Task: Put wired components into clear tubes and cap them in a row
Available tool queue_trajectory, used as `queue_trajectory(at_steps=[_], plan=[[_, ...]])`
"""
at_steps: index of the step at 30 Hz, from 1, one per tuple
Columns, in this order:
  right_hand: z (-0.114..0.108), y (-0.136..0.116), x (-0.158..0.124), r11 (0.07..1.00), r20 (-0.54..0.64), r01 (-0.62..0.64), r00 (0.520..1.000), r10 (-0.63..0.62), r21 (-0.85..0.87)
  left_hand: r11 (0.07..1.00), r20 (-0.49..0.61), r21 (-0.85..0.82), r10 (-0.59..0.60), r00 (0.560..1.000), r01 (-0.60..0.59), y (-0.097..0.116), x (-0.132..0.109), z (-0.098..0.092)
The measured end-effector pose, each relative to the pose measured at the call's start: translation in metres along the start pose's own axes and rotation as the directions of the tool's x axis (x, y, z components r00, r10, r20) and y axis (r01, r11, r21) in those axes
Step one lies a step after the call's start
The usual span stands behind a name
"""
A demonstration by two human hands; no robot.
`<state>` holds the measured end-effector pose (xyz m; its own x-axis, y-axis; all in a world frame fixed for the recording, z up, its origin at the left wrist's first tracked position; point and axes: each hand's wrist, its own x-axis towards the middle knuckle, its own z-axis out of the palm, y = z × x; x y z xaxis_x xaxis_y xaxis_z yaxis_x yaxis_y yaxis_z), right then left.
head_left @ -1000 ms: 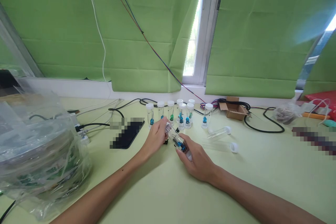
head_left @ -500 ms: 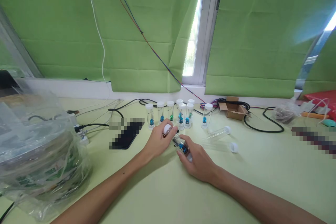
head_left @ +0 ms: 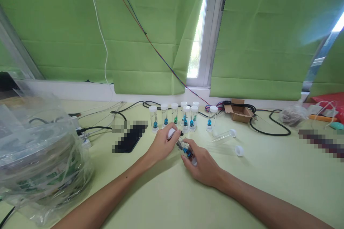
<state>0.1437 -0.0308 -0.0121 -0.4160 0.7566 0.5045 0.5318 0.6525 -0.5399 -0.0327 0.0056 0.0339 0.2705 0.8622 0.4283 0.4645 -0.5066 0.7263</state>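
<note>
Between my hands, a clear tube lies tilted, with a small blue part and dark bits inside. My left hand is closed around its upper end, where a white cap shows between thumb and fingers. Lower down, my right hand grips the tube near its other white end. Just beyond my hands stand several capped clear tubes holding blue or green parts. To the right, one clear tube with a white cap lies on its side, and another white cap sits at a second lying tube.
A plastic-wrapped reel fills the left side of the table. A black phone lies left of my hands. At the back are an open cardboard box and black cables; a red item is far right.
Both hands keep their hold on the tube and have hardly moved. My left fingers have shifted very slightly around the capped end.
</note>
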Motion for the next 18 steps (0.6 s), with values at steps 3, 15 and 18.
queue_trajectory(at_steps=[3, 15, 18], plan=[[0.0005, 0.0007, -0.0006, 1.0, -0.003, -0.002, 1.0, 0.002, 0.006, 1.0, 0.007, -0.005, 0.014, 1.0, -0.013, -0.0001, -0.0008, -0.0003], [0.0001, 0.001, -0.0011, 1.0, 0.01, -0.009, 1.0, 0.009, 0.017, 0.999, 0.03, 0.02, 0.037, 0.999, -0.038, 0.0002, -0.002, -0.0018], [0.0004, 0.0016, -0.001, 1.0, 0.012, -0.016, 1.0, 0.016, 0.016, 0.999, 0.022, 0.017, 0.033, 0.999, -0.033, -0.0004, -0.0022, -0.0006]])
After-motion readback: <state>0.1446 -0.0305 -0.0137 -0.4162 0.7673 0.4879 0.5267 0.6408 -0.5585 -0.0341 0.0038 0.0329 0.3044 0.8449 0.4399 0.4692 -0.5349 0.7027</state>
